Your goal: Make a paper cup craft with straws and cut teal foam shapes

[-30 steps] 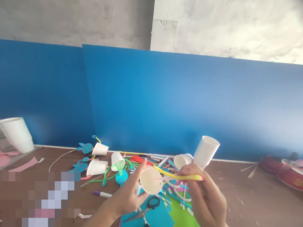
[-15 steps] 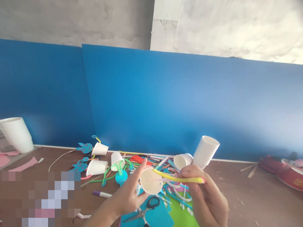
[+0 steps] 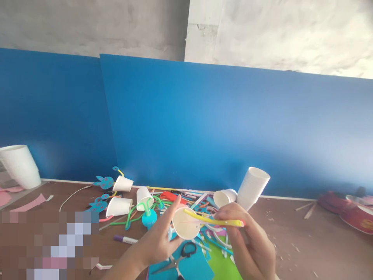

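My left hand (image 3: pixel 160 241) is wrapped round a white paper cup (image 3: pixel 185 228), whose open mouth faces me. A small dark hole shows in the cup's inner wall at the right. In my right hand (image 3: pixel 252 237) a yellow straw (image 3: pixel 214 219) is pinched, its far end at the cup's upper rim and its near end poking out toward me. A thin pinkish stick runs beside the straw into the cup. Below the cup, black-handled scissors (image 3: pixel 175 262) lie open on blue paper (image 3: pixel 198 268).
Stacked paper cups (image 3: pixel 253 187) lean near the blue partition (image 3: pixel 218 116). Paper-cup animals (image 3: pixel 119 207) and loose straws lie behind my hands. A purple-capped marker (image 3: pixel 125 239) is at the left, and another cup stack (image 3: pixel 21 167) stands further left. Green paper (image 3: pixel 225 266) lies below.
My right hand has moved slightly left with the yellow straw, so its far end reaches a little further over the cup's mouth. My left hand and the cup stay nearly still.
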A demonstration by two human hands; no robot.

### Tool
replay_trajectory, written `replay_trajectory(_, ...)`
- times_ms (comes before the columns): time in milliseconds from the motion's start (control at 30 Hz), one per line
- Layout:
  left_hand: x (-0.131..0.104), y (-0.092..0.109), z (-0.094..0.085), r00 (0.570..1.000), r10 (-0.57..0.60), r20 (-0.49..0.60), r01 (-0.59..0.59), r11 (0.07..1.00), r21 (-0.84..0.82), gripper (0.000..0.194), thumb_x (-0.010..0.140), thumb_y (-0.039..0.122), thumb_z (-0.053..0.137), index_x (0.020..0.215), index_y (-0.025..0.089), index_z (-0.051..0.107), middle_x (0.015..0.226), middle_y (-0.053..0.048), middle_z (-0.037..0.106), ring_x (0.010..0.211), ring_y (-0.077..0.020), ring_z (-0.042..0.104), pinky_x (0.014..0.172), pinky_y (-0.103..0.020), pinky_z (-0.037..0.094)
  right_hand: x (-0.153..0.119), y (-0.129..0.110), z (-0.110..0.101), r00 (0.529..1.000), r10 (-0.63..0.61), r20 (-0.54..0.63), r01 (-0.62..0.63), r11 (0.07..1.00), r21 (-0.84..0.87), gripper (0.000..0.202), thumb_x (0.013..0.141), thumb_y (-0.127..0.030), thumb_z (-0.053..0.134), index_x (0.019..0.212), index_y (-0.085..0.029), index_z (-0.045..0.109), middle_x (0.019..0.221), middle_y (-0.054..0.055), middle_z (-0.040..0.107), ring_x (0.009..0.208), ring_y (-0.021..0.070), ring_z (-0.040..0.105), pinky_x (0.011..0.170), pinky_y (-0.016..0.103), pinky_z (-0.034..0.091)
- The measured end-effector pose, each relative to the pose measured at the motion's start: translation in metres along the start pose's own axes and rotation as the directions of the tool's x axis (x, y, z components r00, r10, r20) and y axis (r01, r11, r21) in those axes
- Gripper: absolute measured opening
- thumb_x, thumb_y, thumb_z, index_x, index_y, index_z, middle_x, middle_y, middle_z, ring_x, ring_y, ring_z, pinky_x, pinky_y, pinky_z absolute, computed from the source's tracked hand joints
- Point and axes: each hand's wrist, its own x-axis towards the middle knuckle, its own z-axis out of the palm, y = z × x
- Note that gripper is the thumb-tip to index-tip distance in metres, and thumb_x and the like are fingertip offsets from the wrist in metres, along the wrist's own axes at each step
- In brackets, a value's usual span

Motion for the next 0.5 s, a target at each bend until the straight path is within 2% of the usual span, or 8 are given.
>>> replay_trajectory(133, 0.001, 0.001, 0.002, 1.0, -0.002, 0.0, 0.002, 0.999, -0.039, 0.09, 0.084, 0.024, 0.061, 0.149, 0.027, -0.001, 0.146, -0.011, 0.038, 0.131, -0.0271, 0.039, 0.109, -0.04, 0.033, 0.005, -0.001, 0.003, 0.985, -0.046, 0.167, 0.048, 0.999, -0.012, 0.018, 0.088, -0.011, 0.051, 0.101, -0.023, 0.055, 0.084, 0.005, 0.062, 0.076, 0.0191, 0.059, 0.065, 0.032, 0.049)
replay_trajectory(233, 0.001, 0.006, 0.003, 1.0, -0.031, -0.001, 0.031, 0.996, -0.086, 0.095, 0.083, 0.023, 0.062, 0.149, 0.027, -0.007, 0.145, -0.012, 0.039, 0.129, -0.0272, 0.041, 0.109, -0.041, 0.032, 0.006, 0.0, 0.007, 0.959, -0.015, 0.283, 0.044, 0.994, -0.097, 0.018, 0.086, -0.009, 0.052, 0.097, -0.023, 0.057, 0.079, 0.004, 0.063, 0.069, 0.0185, 0.058, 0.059, 0.032, 0.047)
replay_trajectory(367, 0.001, 0.01, 0.005, 0.998, -0.054, -0.009, 0.052, 0.98, -0.191, 0.1, 0.084, 0.021, 0.06, 0.146, 0.025, -0.018, 0.141, -0.012, 0.044, 0.126, -0.0244, 0.045, 0.108, -0.041, 0.033, 0.006, 0.002, 0.012, 0.93, 0.008, 0.367, 0.05, 0.988, -0.149, 0.017, 0.087, -0.01, 0.054, 0.095, -0.024, 0.061, 0.081, 0.003, 0.065, 0.071, 0.0186, 0.059, 0.062, 0.033, 0.044)
replay_trajectory(500, 0.002, 0.011, 0.007, 0.998, -0.052, -0.023, 0.046, 0.976, -0.212, 0.097, 0.083, 0.017, 0.059, 0.148, 0.025, -0.013, 0.14, -0.012, 0.045, 0.123, -0.023, 0.047, 0.108, -0.038, 0.032, 0.007, 0.002, 0.012, 0.903, 0.04, 0.428, 0.045, 0.981, -0.187, 0.012, 0.089, -0.014, 0.055, 0.083, -0.022, 0.061, 0.073, 0.001, 0.064, 0.065, 0.0163, 0.056, 0.062, 0.033, 0.04)
